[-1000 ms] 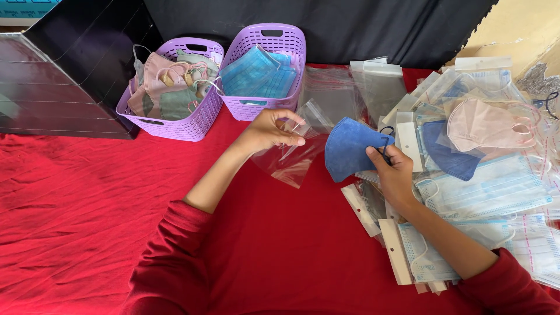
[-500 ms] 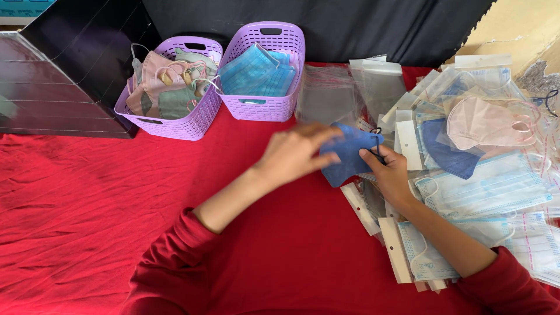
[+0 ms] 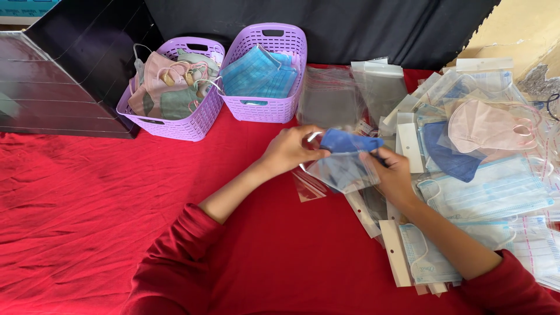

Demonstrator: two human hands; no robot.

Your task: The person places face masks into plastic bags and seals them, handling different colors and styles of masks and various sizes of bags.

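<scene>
Seen from above, two arms in dark red sleeves reach forward over a red cloth (image 3: 87, 221) that covers the table. The left hand (image 3: 291, 150) and the right hand (image 3: 389, 174) meet near the middle of the view. Between them they hold a dark blue face mask (image 3: 345, 140) partly inside a clear plastic bag (image 3: 341, 170). The left hand pinches the bag's upper left edge, close to the mask's ear loop. The right hand grips the bag's right side, fingers closed over it. The top of the mask sticks out above the bag's opening.

Just below the bag, another clear bag (image 3: 307, 185) lies flat on the cloth. To the right of the hands spreads a loose heap of bagged masks (image 3: 496, 192), mostly pale blue, with a dark blue one and a pale pink one (image 3: 481, 125) on top.

Farther off, a stack of empty clear bags (image 3: 329, 99) lies behind the hands. At the back left stand two lilac plastic baskets side by side. The left basket (image 3: 175, 123) holds pink and green masks; the right basket (image 3: 265, 108) holds light blue masks. A black cloth backdrop (image 3: 350, 26) hangs behind everything.
</scene>
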